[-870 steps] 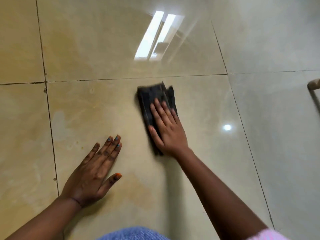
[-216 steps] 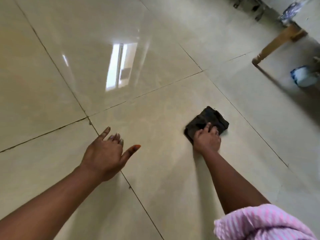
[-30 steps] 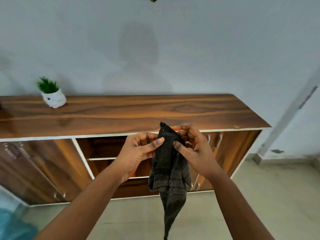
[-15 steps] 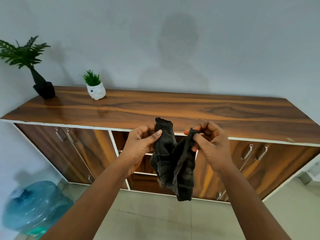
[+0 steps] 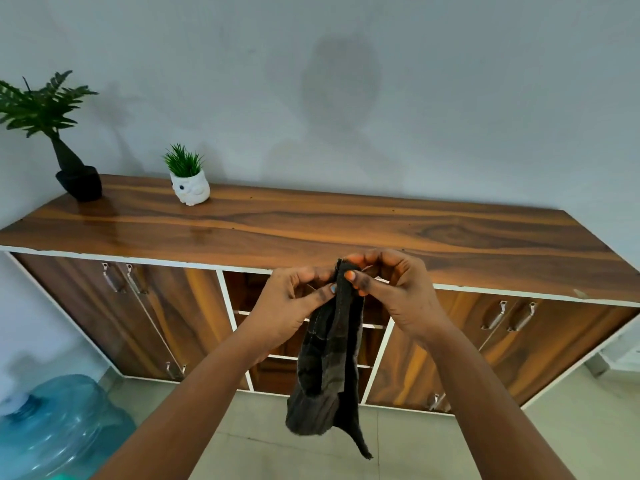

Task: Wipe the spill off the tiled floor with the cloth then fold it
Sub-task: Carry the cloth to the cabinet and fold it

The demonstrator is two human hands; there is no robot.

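Note:
A dark grey cloth [image 5: 329, 368] hangs in the air in front of me, bunched and drooping, its lowest corner trailing toward the tiled floor [image 5: 415, 441]. My left hand [image 5: 291, 306] pinches its top edge from the left side. My right hand [image 5: 394, 292] pinches the same top edge from the right, fingertips close to those of the left. Both hands are held at about the height of the front edge of a wooden sideboard [image 5: 311, 230]. No spill shows on the visible floor.
The sideboard stands against a grey wall, with door handles and open middle shelves. On its top sit a white owl pot with a green plant [image 5: 188, 185] and a black vase with leaves [image 5: 74, 174]. A blue water jug [image 5: 59, 427] stands at lower left.
My hands have drawn together, so the cloth's top edge is now gathered between them and it hangs longer and narrower. The view has shifted slightly.

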